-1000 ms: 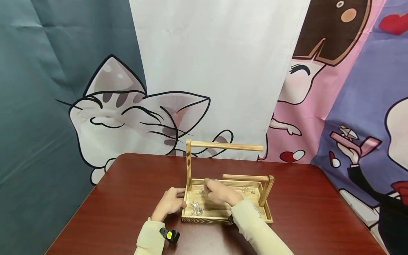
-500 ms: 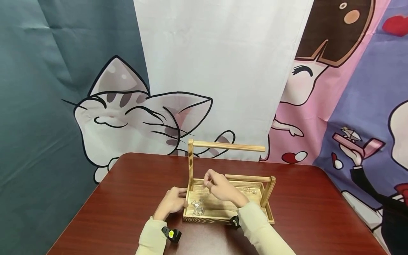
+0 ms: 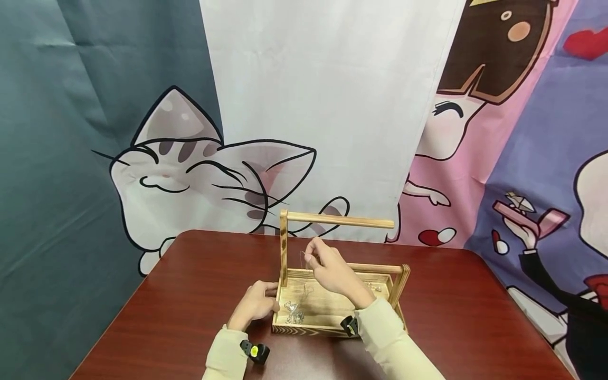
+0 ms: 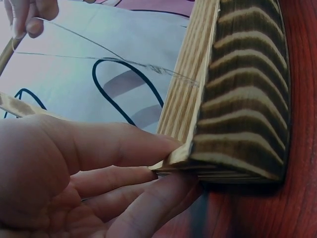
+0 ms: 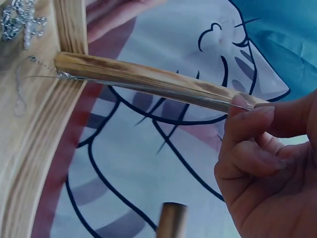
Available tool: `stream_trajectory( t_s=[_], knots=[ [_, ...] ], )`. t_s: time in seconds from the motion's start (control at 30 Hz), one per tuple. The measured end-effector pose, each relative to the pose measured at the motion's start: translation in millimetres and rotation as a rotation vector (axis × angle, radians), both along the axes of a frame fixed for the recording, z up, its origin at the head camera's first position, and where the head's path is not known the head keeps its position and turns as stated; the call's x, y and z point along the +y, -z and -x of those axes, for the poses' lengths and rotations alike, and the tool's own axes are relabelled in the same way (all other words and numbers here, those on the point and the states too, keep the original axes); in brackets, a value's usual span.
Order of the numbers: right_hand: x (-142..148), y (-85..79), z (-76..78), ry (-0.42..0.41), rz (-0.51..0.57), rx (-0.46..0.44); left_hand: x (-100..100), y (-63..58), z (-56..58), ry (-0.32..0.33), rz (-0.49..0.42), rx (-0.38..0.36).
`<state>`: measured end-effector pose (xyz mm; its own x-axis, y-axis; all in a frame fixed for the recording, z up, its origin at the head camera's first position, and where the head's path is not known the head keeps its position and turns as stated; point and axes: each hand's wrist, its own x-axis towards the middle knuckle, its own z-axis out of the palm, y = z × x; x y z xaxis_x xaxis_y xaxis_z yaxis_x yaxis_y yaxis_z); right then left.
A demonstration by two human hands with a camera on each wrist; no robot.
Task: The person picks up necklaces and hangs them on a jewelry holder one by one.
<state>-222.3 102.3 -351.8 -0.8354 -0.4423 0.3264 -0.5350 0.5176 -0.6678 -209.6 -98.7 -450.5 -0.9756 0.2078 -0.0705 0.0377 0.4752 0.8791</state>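
A wooden tray point(image 3: 332, 330) with a tall post, a high bar point(image 3: 339, 219) and a lower bar point(image 3: 375, 268) stands on the dark red table. My right hand point(image 3: 311, 258) is raised over the tray's left half, below the high bar. It pinches a thin silver chain point(image 3: 306, 287) that hangs down into the tray. In the right wrist view the pinching fingers point(image 5: 250, 116) sit by the post point(image 5: 148, 79). My left hand point(image 3: 258, 303) grips the tray's left front corner point(image 4: 242, 99), thumb point(image 4: 124, 144) on the rim. A small pile of silver jewellery point(image 3: 293, 312) lies inside.
More small silver pieces point(image 3: 372, 286) lie at the tray's back right. The table point(image 3: 190, 295) is bare on both sides of the tray. A cartoon-printed cloth backdrop point(image 3: 332, 105) hangs right behind the table's far edge.
My right hand has risen from the tray floor toward the high bar, drawing the chain up with it. The left hand has stayed at the tray's corner.
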Motion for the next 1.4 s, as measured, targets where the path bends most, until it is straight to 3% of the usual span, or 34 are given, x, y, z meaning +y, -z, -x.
stream_trajectory(
  t_s=[0.23,0.67,0.87,1.13,1.4],
  knots=[
    [2.6,-16.9,1.7,0.059,-0.007,0.036,-0.1,2.7,-0.2,0.008,-0.011,0.004],
    [11.1,-50.2,13.8,0.073,-0.001,0.118,-1.0,2.6,2.6,-0.008,0.024,0.006],
    [14.8,-58.3,17.1,0.084,0.002,0.124,-1.2,1.7,1.7,-0.011,0.006,0.003],
    [24.6,-63.1,22.2,0.138,-0.006,0.133,0.7,-0.4,-0.2,-0.018,0.176,0.052],
    [37.0,-63.6,23.4,0.177,-0.004,0.131,0.3,0.5,0.7,-0.003,0.145,0.082]
  ],
)
